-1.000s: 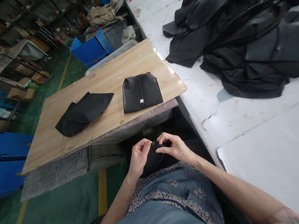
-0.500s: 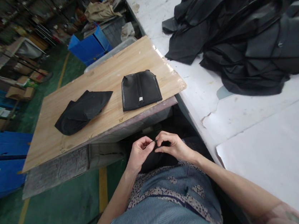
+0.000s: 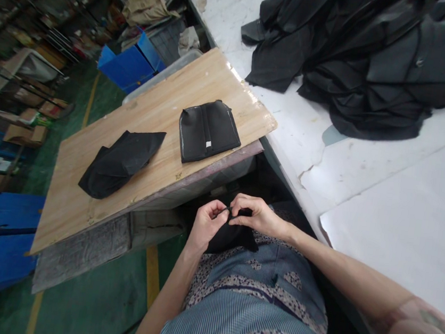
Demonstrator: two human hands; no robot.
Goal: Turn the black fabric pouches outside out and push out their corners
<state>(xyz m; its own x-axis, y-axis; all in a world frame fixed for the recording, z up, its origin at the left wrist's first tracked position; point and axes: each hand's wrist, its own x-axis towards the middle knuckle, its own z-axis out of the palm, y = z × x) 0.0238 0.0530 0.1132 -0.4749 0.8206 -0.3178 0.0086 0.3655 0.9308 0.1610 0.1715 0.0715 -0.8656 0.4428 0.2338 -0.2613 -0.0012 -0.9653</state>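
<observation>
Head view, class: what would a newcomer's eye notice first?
The heap of black cloth on the white table, upper right, stands out. A black panel with a white patch lies on the wooden board near the centre. Below, the left grip and right grip pinch black fabric.

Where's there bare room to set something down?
White tabletop between the black pile and right forearm, bare but for a flat sheet. Also the wooden board, beyond the squarish black piece. Crowded: under the pile, and the lap, where left hand and right hand pinch black cloth.
</observation>
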